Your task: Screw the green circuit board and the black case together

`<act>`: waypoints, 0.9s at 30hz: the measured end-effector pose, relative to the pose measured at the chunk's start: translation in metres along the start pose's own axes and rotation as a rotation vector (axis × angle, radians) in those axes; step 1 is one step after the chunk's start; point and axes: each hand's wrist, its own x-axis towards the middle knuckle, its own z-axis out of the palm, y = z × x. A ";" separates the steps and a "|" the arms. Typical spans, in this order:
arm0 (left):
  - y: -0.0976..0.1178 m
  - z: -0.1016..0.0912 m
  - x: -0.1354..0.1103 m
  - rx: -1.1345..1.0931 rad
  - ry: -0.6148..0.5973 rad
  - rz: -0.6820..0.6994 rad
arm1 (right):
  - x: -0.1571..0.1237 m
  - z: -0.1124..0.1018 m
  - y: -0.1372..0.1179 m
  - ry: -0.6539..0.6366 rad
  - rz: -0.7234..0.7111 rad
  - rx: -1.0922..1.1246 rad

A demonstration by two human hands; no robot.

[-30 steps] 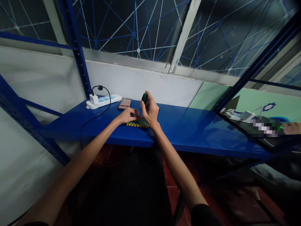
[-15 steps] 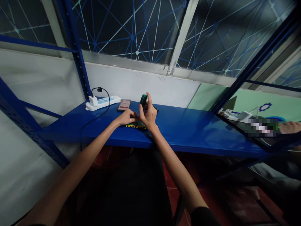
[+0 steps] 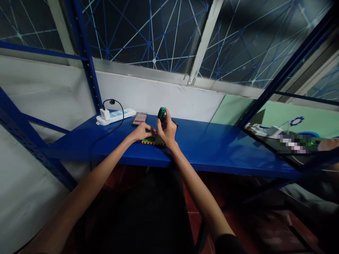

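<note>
- Blue glossy metal bench [image 3: 212, 148] carries everything; a flat green circuit board [image 3: 153, 141] with a yellow-marked front edge lies near its front edge, under both hands.
- Right hand [image 3: 166, 130] grips a screwdriver [image 3: 161, 113] by its green and black handle, held upright over the board; fingers wrapped round the handle. Half a second ago the index finger stuck up past the handle; now it is curled in.
- Left hand [image 3: 142, 132] rests on the board's left end, fingers pressed down flat on it and close together, fingertips touching the right hand's side. It has hardly shifted since the earlier pictures.
- Screwdriver handle sits at about the same height as half a second ago; its tip is hidden behind the hands, cannot tell its contact point.
- White plastic power strip [image 3: 116, 115], long and rectangular, lies at the back left of the bench with a white plug in it and a thin black cable [image 3: 111, 129] looping forward over the bench's front edge.
- Phone [image 3: 140, 118], flat with a lit reddish screen, lies just beside the strip, behind the left hand.
- Another person's hand [image 3: 328, 144] shows at the far right edge, apart from the work.
</note>
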 end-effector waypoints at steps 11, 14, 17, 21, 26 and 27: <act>0.002 0.001 0.000 -0.029 0.000 -0.018 | 0.000 -0.002 -0.002 0.014 0.012 -0.026; 0.003 0.001 0.000 -0.044 -0.013 -0.010 | -0.001 -0.003 -0.002 -0.008 0.001 0.013; 0.005 0.001 0.000 -0.035 -0.024 -0.002 | -0.002 -0.001 -0.001 -0.001 0.027 0.039; 0.005 0.001 -0.001 -0.016 -0.015 0.000 | -0.002 0.002 0.002 0.016 0.042 -0.007; 0.001 0.001 0.000 -0.037 -0.012 -0.027 | -0.002 0.000 0.000 -0.007 0.027 -0.039; 0.001 0.001 0.000 -0.043 -0.014 -0.021 | -0.001 -0.001 -0.001 -0.013 0.023 -0.034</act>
